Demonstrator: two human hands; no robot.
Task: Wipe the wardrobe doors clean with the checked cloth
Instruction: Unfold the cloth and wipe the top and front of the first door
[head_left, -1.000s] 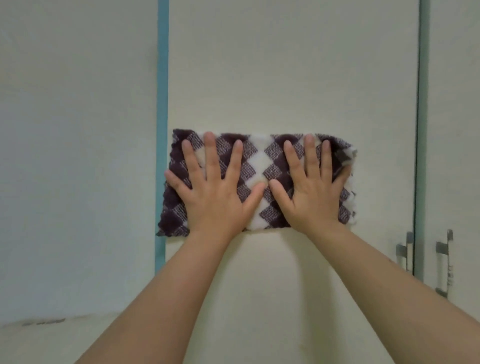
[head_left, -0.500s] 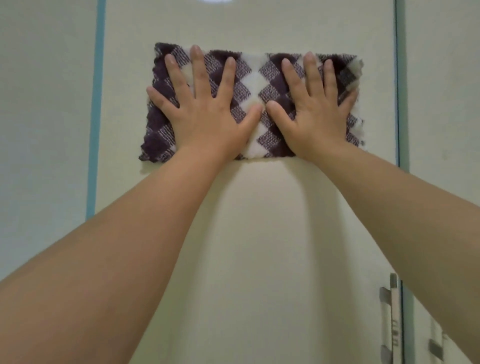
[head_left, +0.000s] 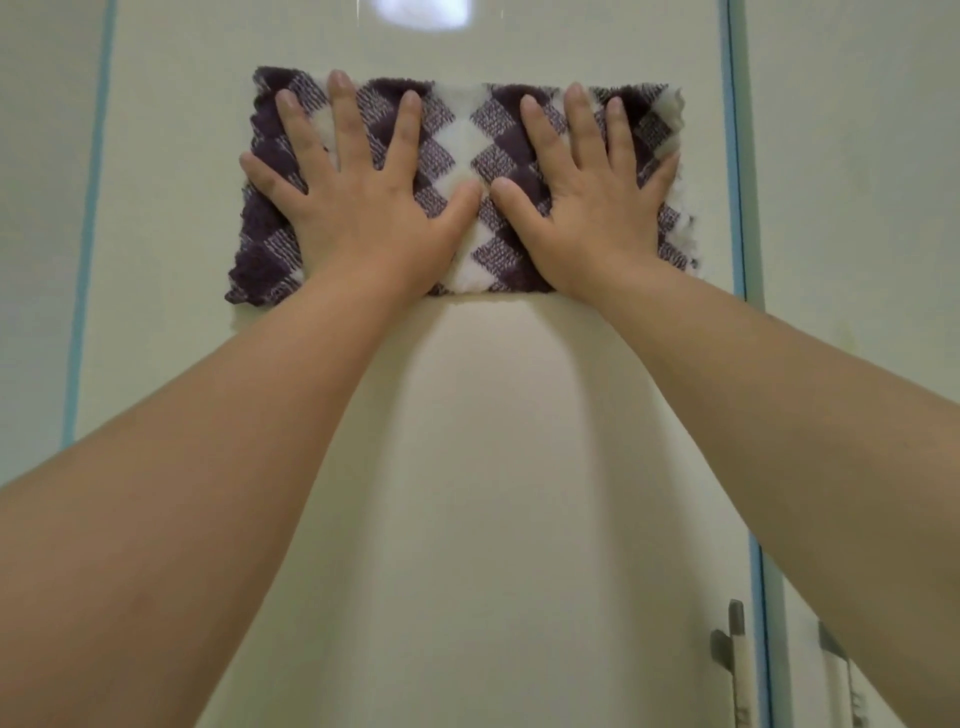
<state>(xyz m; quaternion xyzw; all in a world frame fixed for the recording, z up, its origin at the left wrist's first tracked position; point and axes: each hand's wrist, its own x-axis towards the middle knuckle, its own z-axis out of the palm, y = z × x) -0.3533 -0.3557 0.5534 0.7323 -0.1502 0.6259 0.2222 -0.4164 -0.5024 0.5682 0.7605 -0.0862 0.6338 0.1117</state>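
Observation:
A checked cloth (head_left: 467, 140), dark purple and white, lies flat high up on the pale cream wardrobe door (head_left: 483, 467). My left hand (head_left: 358, 197) presses its left half with fingers straight and spread. My right hand (head_left: 587, 202) presses the right half the same way. The thumbs nearly meet at the cloth's middle. Both forearms stretch upward from the bottom of the view.
Blue vertical strips edge the door at the left (head_left: 88, 234) and right (head_left: 737, 208). A grey door handle (head_left: 735, 654) sits low on the right, with a second handle (head_left: 841, 670) on the neighbouring door. A light reflection (head_left: 421, 13) shines at the top.
Both hands slid the cloth up the door from about mid height to near the top over the last second. It has kept its place between the blue strips.

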